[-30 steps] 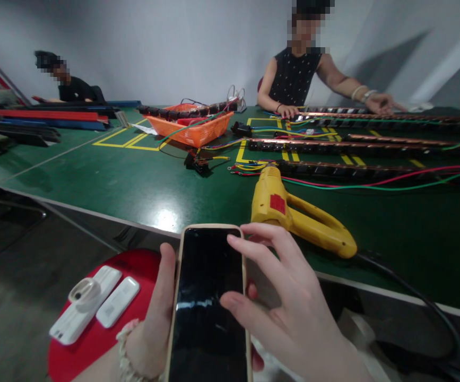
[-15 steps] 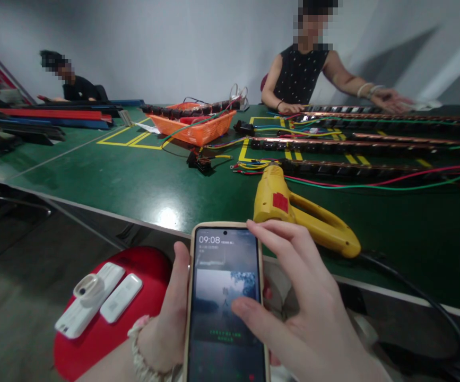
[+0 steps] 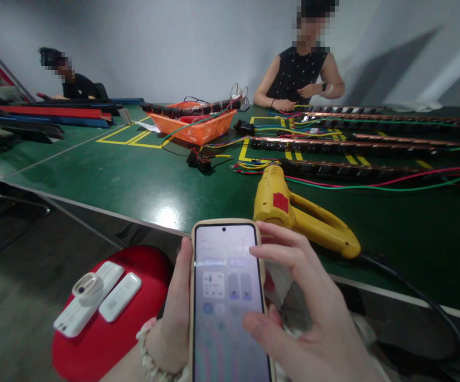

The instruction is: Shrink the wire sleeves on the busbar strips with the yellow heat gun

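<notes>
My left hand (image 3: 172, 323), with a pale scrunchie at the wrist, is wrapped round a smartphone (image 3: 217, 345) in a cream case. The lit screen shows a pale panel of tiles and sliders. Over the phone's right side is my right hand (image 3: 313, 302), thumb and fingers apart. Its index fingertip is at the upper right of the screen and its thumb lies over the lower right; whether they touch the glass I cannot tell. Just beyond the phone, a yellow heat gun (image 3: 271, 199) lies on the green table (image 3: 106, 180).
An orange basket (image 3: 201, 131) holds dark wired parts. Long black strips (image 3: 333, 170) with coloured wires lie at right, near a black connector (image 3: 200, 161). On a red stool (image 3: 146, 292) sit two white devices (image 3: 121, 297). One person (image 3: 297, 79) sits opposite, another (image 3: 78, 87) far left.
The phone screen has changed from a lock screen reading 09:08 to the pale panel. My right index finger has moved lower onto the screen. The person opposite has drawn an outstretched arm in.
</notes>
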{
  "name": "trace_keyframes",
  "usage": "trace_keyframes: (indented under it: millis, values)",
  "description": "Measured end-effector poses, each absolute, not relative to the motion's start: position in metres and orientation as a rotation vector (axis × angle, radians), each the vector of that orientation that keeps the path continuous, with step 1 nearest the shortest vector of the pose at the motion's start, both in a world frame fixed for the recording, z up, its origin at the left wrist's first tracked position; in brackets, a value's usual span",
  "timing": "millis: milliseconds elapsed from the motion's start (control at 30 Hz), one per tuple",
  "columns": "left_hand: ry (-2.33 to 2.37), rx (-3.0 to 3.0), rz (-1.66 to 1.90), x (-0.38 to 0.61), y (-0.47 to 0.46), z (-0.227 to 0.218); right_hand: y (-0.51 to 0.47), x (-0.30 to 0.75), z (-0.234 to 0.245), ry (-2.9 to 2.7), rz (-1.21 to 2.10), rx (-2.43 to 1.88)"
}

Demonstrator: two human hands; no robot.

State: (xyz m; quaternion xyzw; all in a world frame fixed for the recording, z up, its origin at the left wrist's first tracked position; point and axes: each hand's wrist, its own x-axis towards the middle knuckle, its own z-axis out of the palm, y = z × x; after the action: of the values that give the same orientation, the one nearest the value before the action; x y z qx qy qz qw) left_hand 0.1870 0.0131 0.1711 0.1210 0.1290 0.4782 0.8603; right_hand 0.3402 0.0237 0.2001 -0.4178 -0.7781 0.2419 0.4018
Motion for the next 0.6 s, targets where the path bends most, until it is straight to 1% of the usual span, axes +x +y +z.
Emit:
trace_keyframes:
  millis: [300, 600]
  values:
    - [0.243, 0.283, 0.985, 0.1861, 0.0109, 0.1703, 0.0187, 0.3356, 0.1978, -1.912, 0.578, -1.07]
    - [0.244, 0.335, 0.965, 0.1879, 0.005, 0.172, 0.0159, 0.3325, 0.1917, -1.928, 0.63, -1.051]
